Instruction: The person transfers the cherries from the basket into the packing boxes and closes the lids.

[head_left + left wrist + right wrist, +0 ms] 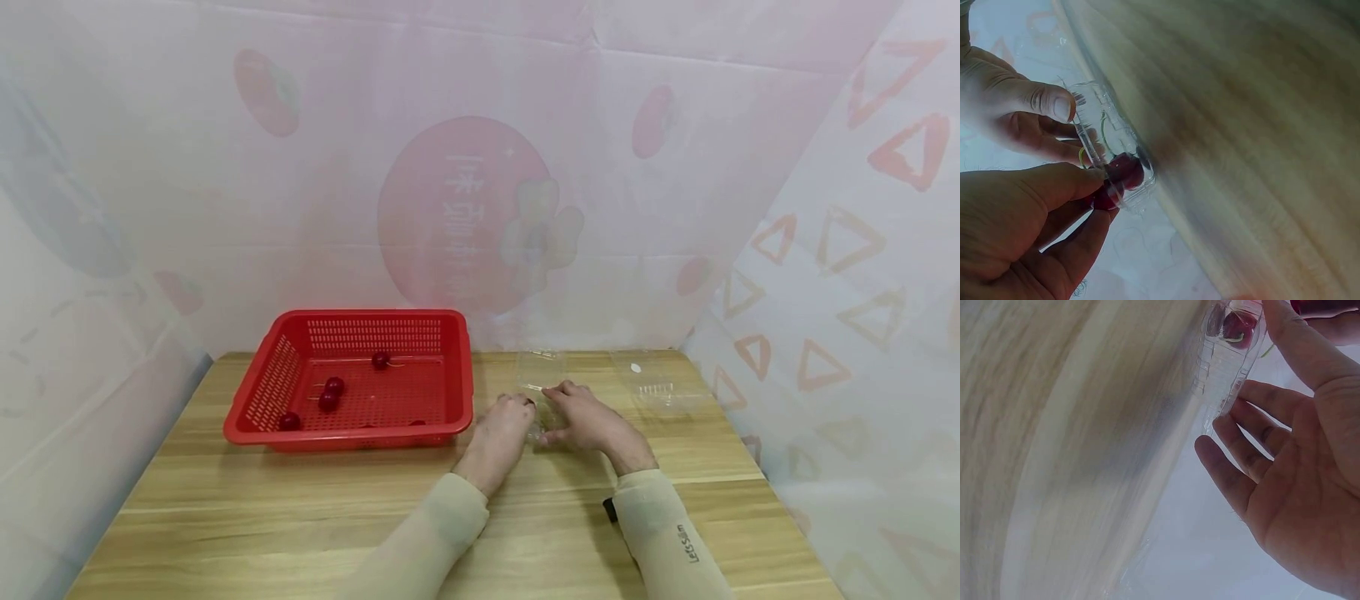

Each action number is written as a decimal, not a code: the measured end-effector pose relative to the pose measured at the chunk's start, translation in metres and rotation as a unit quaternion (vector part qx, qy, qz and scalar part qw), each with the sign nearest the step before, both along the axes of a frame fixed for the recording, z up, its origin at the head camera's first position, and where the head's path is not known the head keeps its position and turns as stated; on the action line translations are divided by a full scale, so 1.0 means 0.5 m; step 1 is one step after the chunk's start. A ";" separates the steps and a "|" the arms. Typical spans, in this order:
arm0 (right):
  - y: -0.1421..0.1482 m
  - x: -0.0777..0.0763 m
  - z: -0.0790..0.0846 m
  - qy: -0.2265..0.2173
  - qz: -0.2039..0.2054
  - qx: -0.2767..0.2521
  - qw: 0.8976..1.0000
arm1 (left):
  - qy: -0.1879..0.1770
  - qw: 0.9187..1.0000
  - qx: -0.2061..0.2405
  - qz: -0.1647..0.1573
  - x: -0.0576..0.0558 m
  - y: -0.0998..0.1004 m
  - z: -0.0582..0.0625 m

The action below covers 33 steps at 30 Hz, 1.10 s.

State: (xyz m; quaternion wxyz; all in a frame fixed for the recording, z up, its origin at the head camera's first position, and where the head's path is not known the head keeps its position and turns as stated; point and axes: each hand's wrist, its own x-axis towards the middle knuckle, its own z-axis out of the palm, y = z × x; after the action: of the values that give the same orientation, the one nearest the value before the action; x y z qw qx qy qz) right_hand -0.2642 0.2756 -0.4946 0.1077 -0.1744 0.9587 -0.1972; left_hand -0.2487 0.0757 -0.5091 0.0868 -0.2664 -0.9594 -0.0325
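Observation:
My left hand point(498, 437) pinches a dark red cherry point(1107, 196) between thumb and fingertips, at the rim of a clear plastic box point(1141, 199). Inside the box lies another cherry point(1239, 329), its green stem showing through the wall. My right hand point(592, 425) holds the box from the other side, thumb at the rim and fingers against the wall. In the head view both hands largely hide the box. Several cherries point(328, 400) lie spread over the bottom of a red plastic basket point(348, 435), left of my hands.
Behind my hands a clear plastic flap point(542, 367) stands up, perhaps the box's lid. Another clear container point(652, 387) with a white sticker sits at the back right of the wooden table point(300, 517). Printed sheets point(480, 83) wall in the back and sides.

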 end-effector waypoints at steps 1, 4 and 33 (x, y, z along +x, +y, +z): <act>0.000 0.000 0.000 0.000 0.001 0.001 1.000 | -0.002 1.000 -0.001 0.003 0.000 0.001 -0.001; -0.001 -0.002 0.000 0.003 0.002 0.004 1.000 | -0.011 1.000 0.002 0.007 0.000 0.004 -0.002; -0.004 0.003 0.004 -0.011 -0.009 0.009 1.000 | 0.038 0.994 0.101 -0.003 -0.024 -0.107 0.112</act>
State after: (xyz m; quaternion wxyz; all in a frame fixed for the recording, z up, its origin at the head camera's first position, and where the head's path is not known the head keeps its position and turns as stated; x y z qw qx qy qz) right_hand -0.2629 0.2736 -0.4927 0.1182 -0.1629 0.9606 -0.1918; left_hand -0.2608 0.0222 -0.4532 0.1495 -0.2605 -0.9464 -0.1191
